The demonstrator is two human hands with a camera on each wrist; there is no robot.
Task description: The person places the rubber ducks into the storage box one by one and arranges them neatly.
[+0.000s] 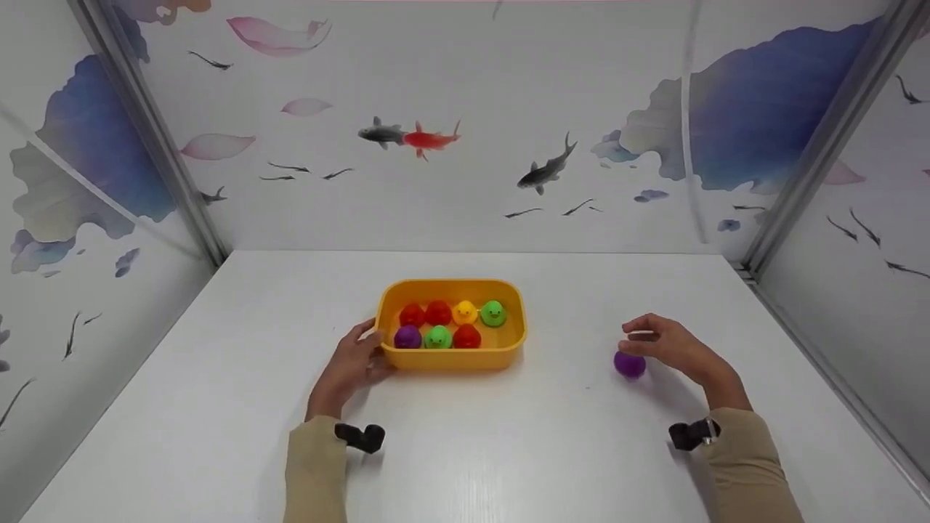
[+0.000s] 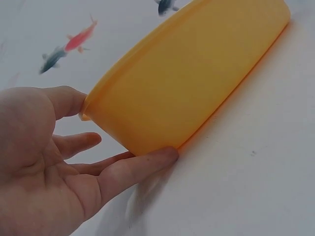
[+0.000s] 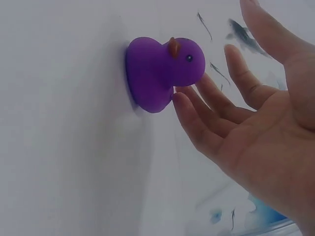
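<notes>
A purple rubber duck [image 1: 629,365] stands upright on the white table, right of the yellow box. My right hand [image 1: 672,349] is over and behind it, thumb and fingers spread apart; in the right wrist view the fingertips are close against the duck [image 3: 157,73], and whether they touch is unclear. With my left hand [image 1: 356,363] I hold the left end of the yellow box [image 1: 454,359]. In the left wrist view one finger meets the rim and the thumb [image 2: 142,169] lies along the lower corner.
Inside the box sit several small ducks: red [image 1: 439,312], yellow [image 1: 465,312], green [image 1: 493,313] and purple [image 1: 407,337]. White panels painted with fish and petals enclose the table [image 1: 508,450] at the back and both sides.
</notes>
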